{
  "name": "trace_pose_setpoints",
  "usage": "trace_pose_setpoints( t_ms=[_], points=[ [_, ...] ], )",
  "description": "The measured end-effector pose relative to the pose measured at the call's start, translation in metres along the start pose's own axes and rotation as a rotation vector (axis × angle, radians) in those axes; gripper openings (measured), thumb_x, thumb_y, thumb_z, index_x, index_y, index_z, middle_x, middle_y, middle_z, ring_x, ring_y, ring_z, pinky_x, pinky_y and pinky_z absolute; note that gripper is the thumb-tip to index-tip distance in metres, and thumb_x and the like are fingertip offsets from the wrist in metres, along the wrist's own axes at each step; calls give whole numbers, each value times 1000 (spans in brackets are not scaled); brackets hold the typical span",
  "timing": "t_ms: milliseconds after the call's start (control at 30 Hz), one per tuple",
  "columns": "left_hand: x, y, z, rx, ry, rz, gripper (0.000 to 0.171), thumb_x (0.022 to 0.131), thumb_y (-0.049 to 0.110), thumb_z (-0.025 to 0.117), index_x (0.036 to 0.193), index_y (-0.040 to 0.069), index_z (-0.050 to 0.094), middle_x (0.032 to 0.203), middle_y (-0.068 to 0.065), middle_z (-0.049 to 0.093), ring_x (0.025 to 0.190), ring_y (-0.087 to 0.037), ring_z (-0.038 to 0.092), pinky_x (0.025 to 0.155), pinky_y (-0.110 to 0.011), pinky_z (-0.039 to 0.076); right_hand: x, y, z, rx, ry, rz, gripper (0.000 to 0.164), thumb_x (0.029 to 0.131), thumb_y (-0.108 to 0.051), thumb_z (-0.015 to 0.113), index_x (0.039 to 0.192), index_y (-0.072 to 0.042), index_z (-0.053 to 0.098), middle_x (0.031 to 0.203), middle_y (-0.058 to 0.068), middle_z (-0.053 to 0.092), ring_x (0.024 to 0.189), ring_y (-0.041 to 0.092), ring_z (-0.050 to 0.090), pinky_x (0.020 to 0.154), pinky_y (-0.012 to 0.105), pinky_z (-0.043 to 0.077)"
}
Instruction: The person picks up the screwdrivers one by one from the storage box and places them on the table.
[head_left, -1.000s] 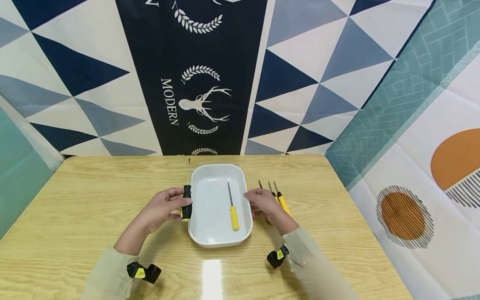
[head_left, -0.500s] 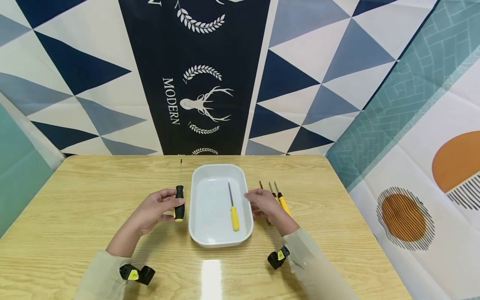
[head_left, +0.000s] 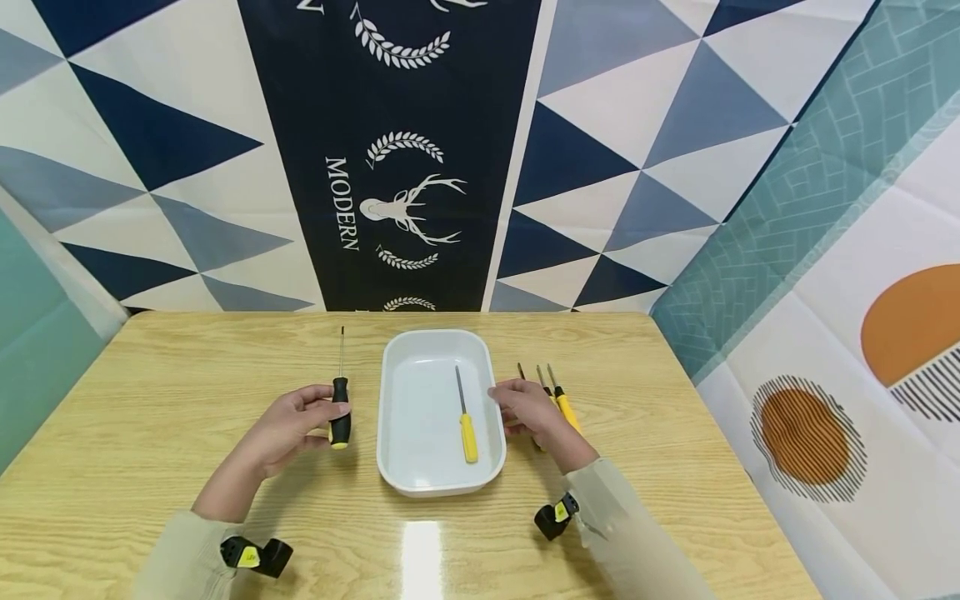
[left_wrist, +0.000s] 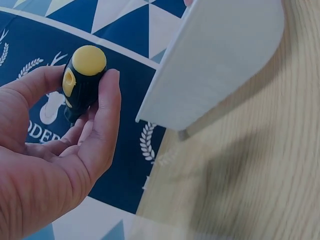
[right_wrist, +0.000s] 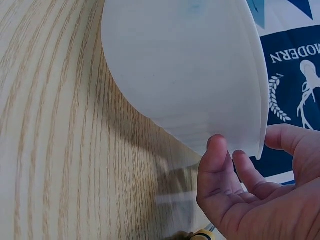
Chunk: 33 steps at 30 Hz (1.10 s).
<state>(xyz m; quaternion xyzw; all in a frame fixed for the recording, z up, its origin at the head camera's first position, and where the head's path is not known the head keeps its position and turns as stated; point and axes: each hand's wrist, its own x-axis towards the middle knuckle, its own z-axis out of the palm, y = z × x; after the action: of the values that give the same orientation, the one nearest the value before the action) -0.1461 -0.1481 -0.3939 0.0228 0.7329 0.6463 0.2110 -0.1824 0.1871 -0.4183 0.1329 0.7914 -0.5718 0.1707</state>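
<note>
My left hand (head_left: 288,429) holds a screwdriver (head_left: 341,412) by its black handle, the slim shaft pointing away towards the table's far edge. Its yellow butt end (left_wrist: 90,60) faces the left wrist camera, between thumb and fingers. A white rectangular tray (head_left: 420,400) stands mid-table, to the right of that screwdriver. Inside it lies a yellow-handled screwdriver (head_left: 468,437). My right hand (head_left: 536,412) grips the tray's right rim. In the right wrist view the thumb is at the rim, and the fingers (right_wrist: 217,150) lie against the outer wall.
Several more screwdrivers (head_left: 567,408) lie right of the tray, partly hidden by my right hand and wrist. The wooden table (head_left: 187,375) ends at a patterned cloth wall (head_left: 405,275) at the back. Another printed cloth (head_left: 810,442) hangs on the right.
My left hand has moved left with the black-handled screwdriver, from beside the tray's left rim to a gap away from it. The right hand and the tray stay in place.
</note>
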Motion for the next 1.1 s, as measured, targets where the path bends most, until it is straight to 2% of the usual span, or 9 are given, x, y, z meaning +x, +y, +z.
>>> trace_pose_setpoints(
  t_ms=[333,633,700,867,1100],
  points=[
    [-4,-9,-9,8,22,-32,75,95,27,53,146,-8,11,142,-30,30,98,-13,54,78,-27,55,-1,1,-1,0,-1,-6,35,91,-27,59,119,-5,56,96,10,66,70,15,63,57,27,52],
    [-4,-18,-17,54,13,-53,76,96,29,52,146,-7,7,148,-31,17,119,-26,49,77,-27,54,0,2,-2,0,0,-9,36,92,-27,58,120,-5,56,98,11,66,71,15,63,57,26,52],
    [-5,-20,-19,61,13,-62,77,96,30,52,147,-7,7,149,-31,15,116,-25,49,78,-27,54,0,2,-1,-1,-3,-11,36,92,-27,58,120,-5,56,98,10,65,72,15,63,57,26,52],
    [-6,-25,-22,65,21,-75,76,96,30,52,146,-7,10,144,-31,26,96,-14,53,79,-29,54,1,3,-1,-6,-4,-12,36,92,-29,58,120,-6,57,99,10,65,73,16,63,58,26,52],
    [-7,-30,-25,100,29,-111,76,95,31,53,144,-11,13,139,-33,34,97,-17,58,80,-32,56,1,3,-1,-10,-2,-9,37,92,-30,58,120,-6,56,99,10,65,74,16,63,58,26,52]
  ],
)
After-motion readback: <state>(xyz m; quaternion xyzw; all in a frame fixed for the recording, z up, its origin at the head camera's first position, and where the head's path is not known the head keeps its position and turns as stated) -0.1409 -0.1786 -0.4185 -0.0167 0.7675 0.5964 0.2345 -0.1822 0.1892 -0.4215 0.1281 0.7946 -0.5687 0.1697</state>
